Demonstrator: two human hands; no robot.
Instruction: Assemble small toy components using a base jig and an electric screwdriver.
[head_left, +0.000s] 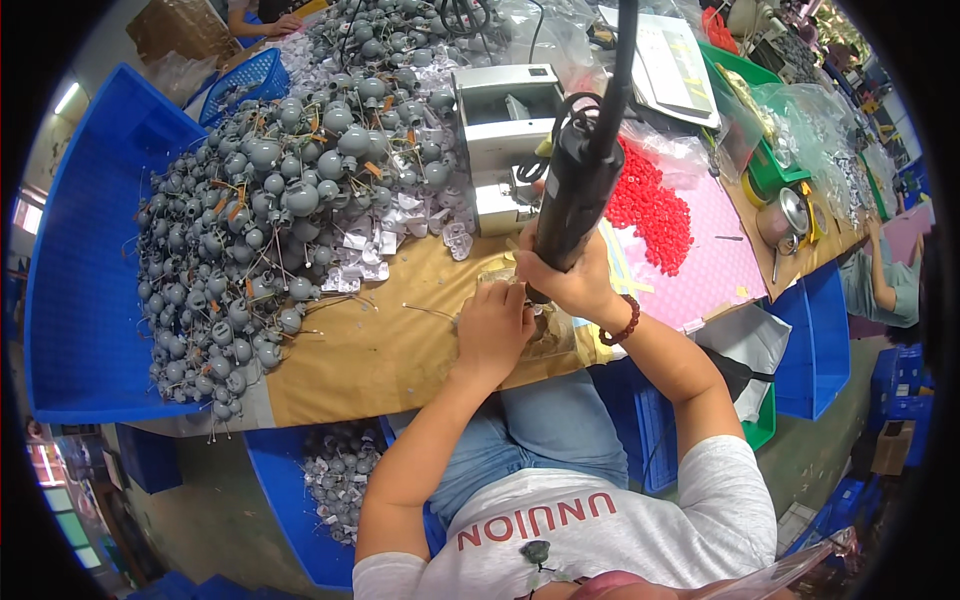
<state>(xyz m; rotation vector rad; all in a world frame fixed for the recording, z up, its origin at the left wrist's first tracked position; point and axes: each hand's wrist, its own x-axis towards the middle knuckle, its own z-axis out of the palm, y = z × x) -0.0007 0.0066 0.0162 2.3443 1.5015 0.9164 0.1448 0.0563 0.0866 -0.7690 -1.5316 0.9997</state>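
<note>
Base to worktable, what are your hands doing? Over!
Right hand gripping black power tool. Left hand low beside it, grasp hidden. Grey round parts heaped left, red pieces right.

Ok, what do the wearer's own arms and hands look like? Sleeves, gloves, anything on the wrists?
No gloves on the left hand or right hand. Right wrist: dark red beaded bracelet. Nothing visible on the left wrist. Forearms uncovered; short, light grey sleeves, part of a T-shirt with dark red lettering across the chest.
</note>
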